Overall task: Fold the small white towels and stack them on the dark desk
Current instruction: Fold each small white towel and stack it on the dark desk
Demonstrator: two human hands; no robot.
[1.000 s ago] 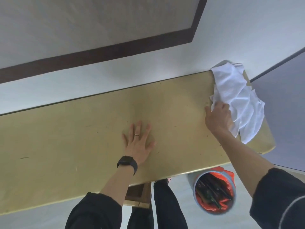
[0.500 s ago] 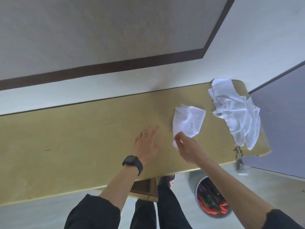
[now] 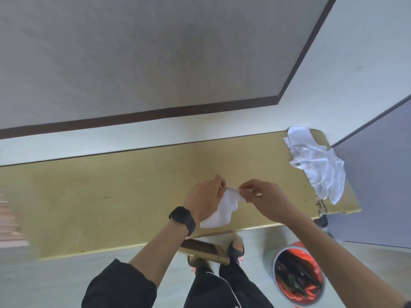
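Both hands, the left hand (image 3: 205,196) and right hand (image 3: 265,197), are pinching one small white towel (image 3: 223,210) in their fingers above the worktop (image 3: 111,196); a towel pile (image 3: 315,167) is lying well apart.

Soft white cloth towel (image 3: 224,211), matt scuffed wooden desk (image 3: 111,196), chipped finish near the rumpled cloth pile (image 3: 315,165)

On my feed I see a long, flat, yellow-tan desk top (image 3: 111,196) with a rounded right end. Its surface is scuffed, and there is a dark chipped patch (image 3: 320,206) near the front right edge. A loose heap of crumpled small white cloth towels (image 3: 318,172) lies at that right end, part of it drooping over the side. Another small white towel (image 3: 222,210) hangs above the front middle. I cannot tell whether its lower hem rests on the top.
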